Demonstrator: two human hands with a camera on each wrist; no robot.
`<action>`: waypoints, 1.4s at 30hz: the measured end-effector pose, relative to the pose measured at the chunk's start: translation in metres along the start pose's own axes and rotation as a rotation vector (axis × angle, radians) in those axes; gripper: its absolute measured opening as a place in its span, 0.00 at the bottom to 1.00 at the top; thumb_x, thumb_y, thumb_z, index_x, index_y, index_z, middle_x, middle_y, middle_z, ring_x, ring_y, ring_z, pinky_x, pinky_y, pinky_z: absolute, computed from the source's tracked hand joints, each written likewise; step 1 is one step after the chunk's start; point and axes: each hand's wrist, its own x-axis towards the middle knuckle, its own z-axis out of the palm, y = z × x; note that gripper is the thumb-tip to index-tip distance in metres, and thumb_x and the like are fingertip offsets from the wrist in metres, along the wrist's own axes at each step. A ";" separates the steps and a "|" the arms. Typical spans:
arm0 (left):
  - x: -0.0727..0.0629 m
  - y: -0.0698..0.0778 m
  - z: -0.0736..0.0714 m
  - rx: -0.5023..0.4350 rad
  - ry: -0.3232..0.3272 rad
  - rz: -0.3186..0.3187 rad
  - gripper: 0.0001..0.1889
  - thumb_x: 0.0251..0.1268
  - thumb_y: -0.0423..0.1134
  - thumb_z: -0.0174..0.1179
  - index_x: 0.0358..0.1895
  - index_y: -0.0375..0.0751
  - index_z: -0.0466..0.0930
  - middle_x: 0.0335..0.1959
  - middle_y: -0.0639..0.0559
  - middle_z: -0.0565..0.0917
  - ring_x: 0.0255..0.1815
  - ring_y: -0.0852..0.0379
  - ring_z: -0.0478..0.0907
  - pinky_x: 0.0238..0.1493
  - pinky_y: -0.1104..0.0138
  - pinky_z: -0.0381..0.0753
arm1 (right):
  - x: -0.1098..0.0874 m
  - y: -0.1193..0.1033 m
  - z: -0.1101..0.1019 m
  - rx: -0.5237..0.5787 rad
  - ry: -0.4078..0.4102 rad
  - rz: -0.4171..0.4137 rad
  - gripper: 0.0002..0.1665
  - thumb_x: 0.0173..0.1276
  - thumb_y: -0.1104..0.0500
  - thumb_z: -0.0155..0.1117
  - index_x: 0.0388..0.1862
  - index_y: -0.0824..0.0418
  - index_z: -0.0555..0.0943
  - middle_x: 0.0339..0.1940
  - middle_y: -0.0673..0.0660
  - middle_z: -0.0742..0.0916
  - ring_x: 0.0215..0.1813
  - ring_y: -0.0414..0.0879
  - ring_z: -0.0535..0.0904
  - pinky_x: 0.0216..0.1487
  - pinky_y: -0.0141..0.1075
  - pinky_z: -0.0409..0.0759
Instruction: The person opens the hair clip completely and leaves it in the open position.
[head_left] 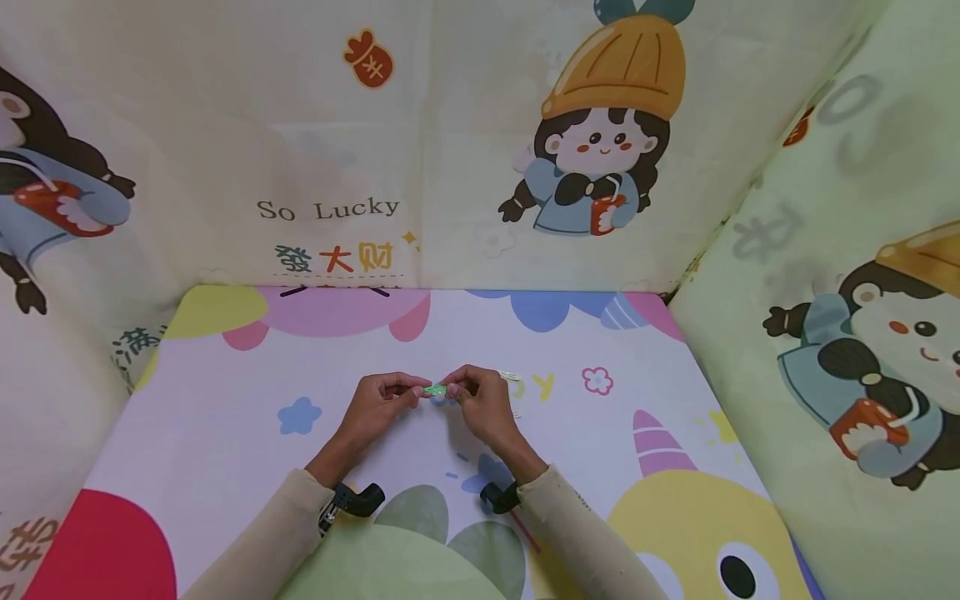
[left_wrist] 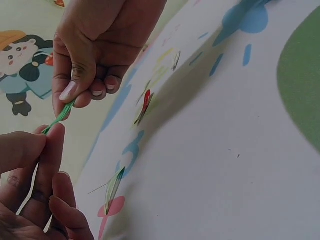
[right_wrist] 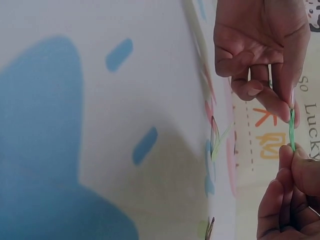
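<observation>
Head view: mid-frame, I see two hands, the left hand (head_left: pixel 381 406) and right hand (head_left: pixel 486 406), both pinching one green strand bundle (head_left: pixel 434 390), stretched between their fingertips (left_wrist: pixel 69 92).

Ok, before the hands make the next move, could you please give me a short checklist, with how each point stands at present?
1. Left hand pinches the green strands: ok.
2. Right hand pinches the same strands: ok.
3. Strands are held up off the table: ok, both wrist views show them raised.
4. Strands have no knot under the fingers: cannot tell, the grip covers those parts.
5. The pale green bundle lies apart from the hands: ok, it is on the table.
</observation>
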 end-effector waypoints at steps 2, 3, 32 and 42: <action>0.001 -0.001 0.000 -0.003 0.000 -0.002 0.12 0.75 0.37 0.67 0.54 0.34 0.89 0.45 0.41 0.91 0.42 0.46 0.86 0.42 0.69 0.85 | 0.000 0.001 0.000 0.001 0.001 -0.004 0.06 0.74 0.66 0.69 0.39 0.58 0.91 0.32 0.54 0.90 0.32 0.42 0.77 0.34 0.29 0.74; 0.001 -0.001 0.000 -0.007 0.001 -0.004 0.12 0.74 0.36 0.67 0.53 0.34 0.89 0.45 0.42 0.91 0.42 0.46 0.86 0.42 0.68 0.85 | 0.000 0.001 0.000 0.002 0.001 -0.005 0.06 0.74 0.66 0.69 0.39 0.58 0.91 0.32 0.54 0.90 0.32 0.42 0.77 0.35 0.29 0.75; -0.001 -0.001 0.001 -0.050 -0.014 -0.003 0.12 0.75 0.37 0.67 0.54 0.34 0.89 0.47 0.35 0.91 0.42 0.46 0.85 0.42 0.69 0.81 | 0.002 0.004 0.000 0.012 -0.008 -0.011 0.08 0.73 0.67 0.69 0.37 0.57 0.91 0.30 0.54 0.90 0.31 0.41 0.76 0.33 0.29 0.72; 0.000 -0.002 0.000 -0.038 -0.002 -0.018 0.12 0.75 0.35 0.67 0.54 0.33 0.89 0.45 0.41 0.92 0.42 0.47 0.86 0.42 0.70 0.81 | 0.001 0.003 0.000 0.031 -0.022 0.021 0.08 0.73 0.69 0.69 0.39 0.58 0.91 0.31 0.55 0.90 0.32 0.41 0.76 0.33 0.29 0.72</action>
